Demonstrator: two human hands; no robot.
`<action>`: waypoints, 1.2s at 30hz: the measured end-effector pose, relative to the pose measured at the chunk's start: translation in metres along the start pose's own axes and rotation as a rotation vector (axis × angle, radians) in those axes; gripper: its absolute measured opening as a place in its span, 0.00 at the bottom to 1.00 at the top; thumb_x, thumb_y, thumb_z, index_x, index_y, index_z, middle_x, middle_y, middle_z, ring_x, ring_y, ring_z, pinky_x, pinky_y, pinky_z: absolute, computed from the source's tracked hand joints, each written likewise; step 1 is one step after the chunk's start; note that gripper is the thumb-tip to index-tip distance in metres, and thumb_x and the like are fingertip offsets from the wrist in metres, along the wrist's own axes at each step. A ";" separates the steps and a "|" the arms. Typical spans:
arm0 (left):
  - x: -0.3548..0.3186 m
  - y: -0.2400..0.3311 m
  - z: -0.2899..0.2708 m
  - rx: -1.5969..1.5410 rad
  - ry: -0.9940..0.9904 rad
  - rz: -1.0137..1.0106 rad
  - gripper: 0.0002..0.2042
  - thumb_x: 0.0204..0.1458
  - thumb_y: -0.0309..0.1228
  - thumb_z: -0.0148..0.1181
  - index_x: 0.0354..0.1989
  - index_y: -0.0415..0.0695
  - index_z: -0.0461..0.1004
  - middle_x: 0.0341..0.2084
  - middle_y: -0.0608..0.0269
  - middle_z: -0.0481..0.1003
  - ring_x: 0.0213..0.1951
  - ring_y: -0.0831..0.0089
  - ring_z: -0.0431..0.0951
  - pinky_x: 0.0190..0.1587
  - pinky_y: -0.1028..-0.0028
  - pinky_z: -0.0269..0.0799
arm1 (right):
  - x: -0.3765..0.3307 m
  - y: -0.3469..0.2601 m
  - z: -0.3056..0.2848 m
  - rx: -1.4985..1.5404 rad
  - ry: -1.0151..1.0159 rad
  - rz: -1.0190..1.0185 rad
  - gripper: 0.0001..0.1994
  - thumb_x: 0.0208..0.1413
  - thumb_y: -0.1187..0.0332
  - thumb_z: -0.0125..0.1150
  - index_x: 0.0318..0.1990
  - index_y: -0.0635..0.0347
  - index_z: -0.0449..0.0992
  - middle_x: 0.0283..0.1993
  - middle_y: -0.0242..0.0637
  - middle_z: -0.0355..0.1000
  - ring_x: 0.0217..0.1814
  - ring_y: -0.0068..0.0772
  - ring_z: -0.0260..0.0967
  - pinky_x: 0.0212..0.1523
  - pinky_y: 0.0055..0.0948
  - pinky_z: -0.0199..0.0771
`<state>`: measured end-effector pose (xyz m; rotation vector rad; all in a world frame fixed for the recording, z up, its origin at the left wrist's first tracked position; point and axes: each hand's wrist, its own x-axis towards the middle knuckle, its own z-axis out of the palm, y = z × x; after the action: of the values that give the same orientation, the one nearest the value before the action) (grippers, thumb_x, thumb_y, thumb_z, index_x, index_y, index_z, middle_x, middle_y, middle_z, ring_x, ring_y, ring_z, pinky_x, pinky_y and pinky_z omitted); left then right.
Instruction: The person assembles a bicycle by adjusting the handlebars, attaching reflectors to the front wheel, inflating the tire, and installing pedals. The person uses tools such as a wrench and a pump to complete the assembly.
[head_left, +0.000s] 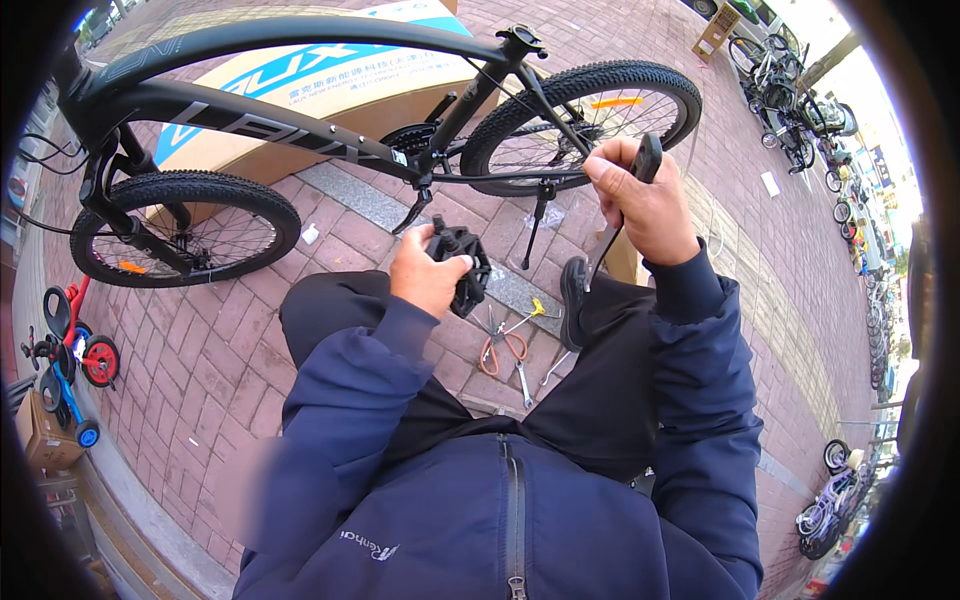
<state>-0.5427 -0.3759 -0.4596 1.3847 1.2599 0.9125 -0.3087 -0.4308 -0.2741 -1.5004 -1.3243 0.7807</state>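
My left hand (pixel 424 272) is closed around a black bicycle pedal (pixel 466 282), held in front of the bike's crank arm (pixel 413 211). Whether it is one pedal or a pair pressed together, I cannot tell. Raised on the right, my right hand (pixel 655 208) grips a long slim black thing (pixel 648 158) with a rounded upper end. A thin dark length runs below that hand; its exact kind is unclear. Across the far side stands a black mountain bike (pixel 290 128), its kickstand (pixel 540 222) down near the rear wheel (pixel 590 115).
Pliers with orange handles (pixel 490 352), a yellow-handled tool (pixel 536 308) and a spanner (pixel 524 384) lie between my legs. A large cardboard box (pixel 330 95) lies behind the bike. Children's tricycles (pixel 78 350) stand at left, parked bikes (pixel 785 95) at far right.
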 end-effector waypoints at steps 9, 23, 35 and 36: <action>-0.003 0.052 -0.013 -0.202 -0.128 -0.015 0.33 0.44 0.21 0.68 0.60 0.24 0.63 0.49 0.46 0.76 0.47 0.66 0.80 0.50 0.72 0.77 | 0.026 0.076 -0.004 0.286 -0.172 0.166 0.08 0.60 0.66 0.64 0.35 0.62 0.77 0.22 0.27 0.69 0.17 0.14 0.61 0.19 0.18 0.59; 0.059 -0.208 0.066 0.507 -0.482 -0.549 0.22 0.34 0.26 0.69 0.42 0.33 0.77 0.29 0.44 0.80 0.35 0.53 0.82 0.39 0.63 0.77 | 0.071 0.148 -0.041 0.237 0.313 0.171 0.10 0.64 0.65 0.60 0.40 0.64 0.77 0.27 0.31 0.71 0.24 0.18 0.63 0.28 0.20 0.63; 0.024 -0.252 0.071 0.638 -0.499 -0.334 0.15 0.47 0.24 0.56 0.45 0.37 0.77 0.38 0.37 0.79 0.42 0.41 0.79 0.46 0.56 0.74 | 0.070 0.145 -0.034 0.131 0.321 0.221 0.08 0.62 0.66 0.63 0.37 0.62 0.79 0.26 0.25 0.71 0.24 0.13 0.62 0.26 0.16 0.60; 0.027 -0.257 0.069 0.592 -0.479 -0.351 0.15 0.47 0.24 0.57 0.44 0.37 0.77 0.36 0.37 0.79 0.40 0.43 0.80 0.45 0.57 0.75 | 0.069 0.145 -0.031 0.152 0.319 0.212 0.08 0.62 0.66 0.63 0.38 0.62 0.79 0.27 0.26 0.71 0.23 0.13 0.61 0.25 0.16 0.60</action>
<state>-0.5274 -0.3764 -0.7268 1.6285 1.3791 -0.0586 -0.2140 -0.3648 -0.3899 -1.5826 -0.8610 0.7210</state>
